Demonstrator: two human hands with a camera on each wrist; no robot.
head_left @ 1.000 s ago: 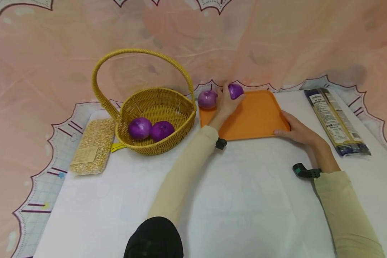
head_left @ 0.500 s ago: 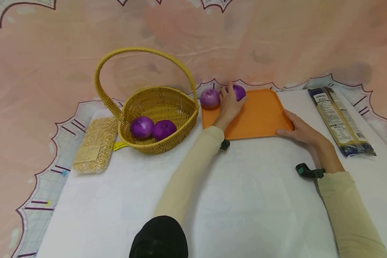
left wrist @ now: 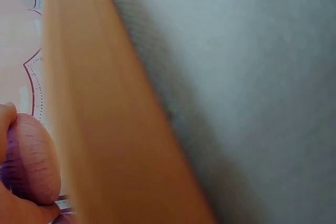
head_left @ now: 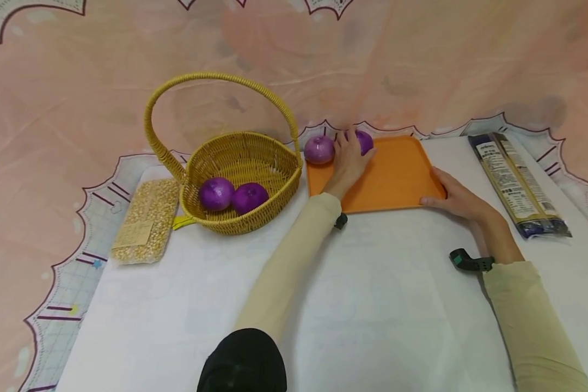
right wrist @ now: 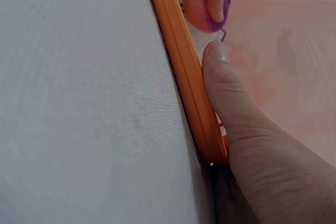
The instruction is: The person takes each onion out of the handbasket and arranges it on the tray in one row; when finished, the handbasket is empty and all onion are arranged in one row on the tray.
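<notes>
My left hand (head_left: 349, 166) grips a purple onion (head_left: 366, 142) over the back of the orange tray (head_left: 397, 174). Thumb and fingertips curl round this onion in the left wrist view, where part of its skin (left wrist: 37, 156) shows. Just left of the hand, a second onion (head_left: 318, 149) sits at the tray's back left corner. At the opposite, front right corner, my right hand (head_left: 458, 198) holds the tray, thumb along the front rim and fingers at the right side. Its thumb (right wrist: 228, 85) lies against the orange rim in the right wrist view; its other fingers are hidden there.
A yellow wicker basket (head_left: 284, 190) with a tall handle stands left of the tray, two purple onions (head_left: 216, 194) inside. Beside it lies a bag of corn kernels (head_left: 149, 218). A long flat packet (head_left: 516, 185) lies at the right. Patterned cloth hangs behind the white table (head_left: 372, 299).
The head view has shifted slightly. My left hand has lowered the onion a little toward the tray since the earliest frame. My right hand stays at the tray's corner.
</notes>
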